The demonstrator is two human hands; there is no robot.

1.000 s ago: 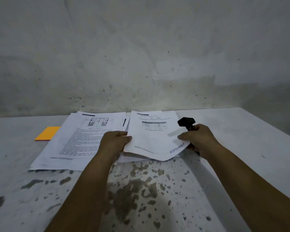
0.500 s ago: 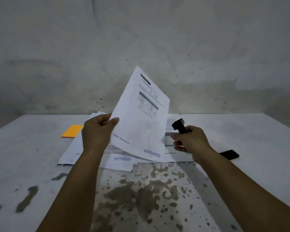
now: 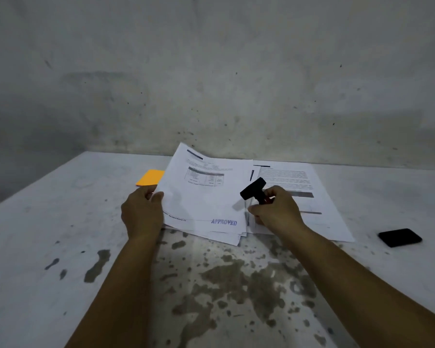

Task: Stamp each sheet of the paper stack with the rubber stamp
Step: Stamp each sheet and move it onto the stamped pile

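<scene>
My left hand [image 3: 143, 214] pinches the left edge of a white printed sheet [image 3: 206, 194] that bears a blue APPROVED mark near its lower right corner. That sheet lies nearly flat on a pile of stamped sheets [image 3: 226, 234] at the left. My right hand [image 3: 276, 212] grips the black rubber stamp [image 3: 253, 189] by its handle, with the stamp's head tilted up and to the left, above the gap between the piles. A second pile of printed sheets [image 3: 299, 194] lies to the right, partly under my right hand.
An orange pad [image 3: 150, 177] lies behind the left pile. A black phone [image 3: 399, 237] rests on the table [image 3: 60, 222] to the right. The table top is white with dark worn patches near me. A stained wall stands right behind the papers.
The stamped sheet was lifted off the right pile, swung up and over to the left, and now lies down on the left pile. My right hand stayed shut on the stamp.
</scene>
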